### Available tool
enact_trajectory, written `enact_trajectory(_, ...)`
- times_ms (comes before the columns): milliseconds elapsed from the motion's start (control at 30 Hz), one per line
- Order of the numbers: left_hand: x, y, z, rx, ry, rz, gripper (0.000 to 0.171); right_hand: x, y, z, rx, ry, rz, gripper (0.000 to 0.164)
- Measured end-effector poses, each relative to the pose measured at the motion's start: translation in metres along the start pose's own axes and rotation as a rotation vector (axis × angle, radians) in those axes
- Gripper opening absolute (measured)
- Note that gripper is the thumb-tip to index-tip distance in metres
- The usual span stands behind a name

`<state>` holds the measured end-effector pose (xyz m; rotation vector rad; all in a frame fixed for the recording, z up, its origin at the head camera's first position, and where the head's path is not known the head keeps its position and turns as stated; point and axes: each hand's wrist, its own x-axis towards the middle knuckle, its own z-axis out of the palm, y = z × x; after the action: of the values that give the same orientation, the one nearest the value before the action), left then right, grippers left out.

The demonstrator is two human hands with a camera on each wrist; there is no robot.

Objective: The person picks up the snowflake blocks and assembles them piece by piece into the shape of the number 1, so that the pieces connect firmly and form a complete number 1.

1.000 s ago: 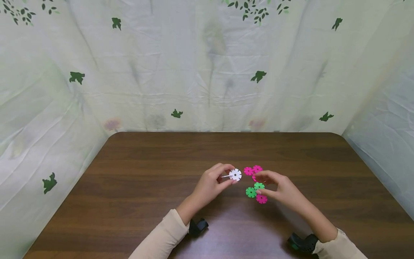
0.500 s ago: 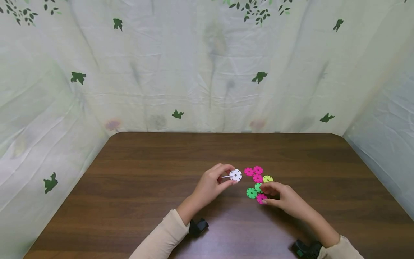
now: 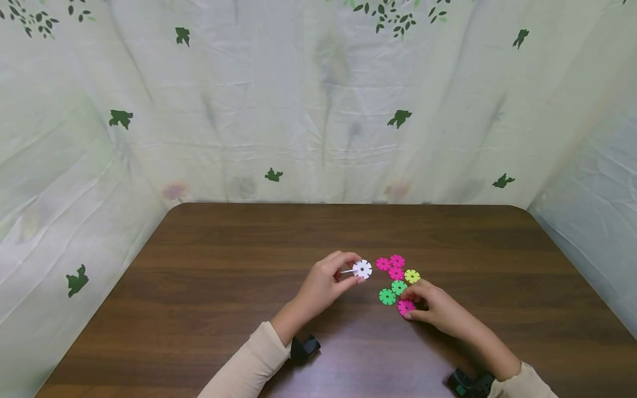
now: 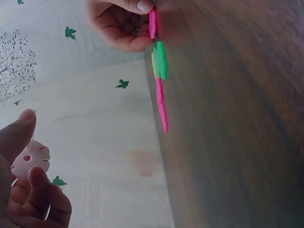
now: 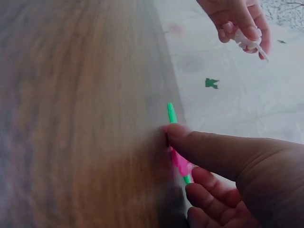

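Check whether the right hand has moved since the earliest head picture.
Yes: the right hand has moved nearer the camera wearer, farther from the far edge of the table than before.

Back: a pale, creased cloth (image 3: 298, 83) is hanging before you, bearing faint flower prints. Sides: 2 further cloths are flanking you, the left cloth (image 3: 30, 215) whitish and the right cloth (image 3: 597, 204) bluish. Motifs: 7 dark green bird-like shapes (image 3: 400, 119) are dotting the hangings in your head view; leaf sprays (image 3: 393, 16) are lining the top edge. Furniture: 1 brown wood-grain table (image 3: 224, 237), rounded at its far corners, is spreading before you. Light: a soft sheen (image 3: 368, 359) is glazing the near tabletop.
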<state>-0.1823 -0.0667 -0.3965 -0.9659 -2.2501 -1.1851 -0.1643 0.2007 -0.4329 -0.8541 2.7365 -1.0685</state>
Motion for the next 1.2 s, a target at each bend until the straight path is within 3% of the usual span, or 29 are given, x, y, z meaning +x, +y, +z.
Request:
enact_trajectory(200,0.0,-0.001,0.0,0.001,0.001,0.001,0.032,0.001,-0.001,-0.001,0.031,-0.038,-0.002,0.024)
enact_trajectory(367,-0.001,-0.001,0.0,-0.003,-0.002,-0.004,0.032,0.003,-0.002,-0.002,0.077,-0.041,-0.066,0.024)
enact_trajectory(567,-0.001,-0.001,-0.001,-0.004,0.002,0.005,0.032,0.008,-0.011,-0.007,0.135,-0.033,-0.012,0.019)
enact_trajectory(733,-0.001,-0.001,0.0,-0.013,0.009,0.018,0.032,0.013,-0.017,-0.012,0.15,0.006,-0.018,0.013)
enact_trajectory(900,-0.001,0.0,0.0,-0.009,-0.002,0.011,0.031,0.02,-0.024,-0.019,0.113,0.066,-0.079,0.012)
enact_trajectory(1200,-0.001,0.002,0.0,-0.014,-0.021,0.004,0.03,0.034,-0.043,-0.028,0.075,0.162,-0.141,0.018)
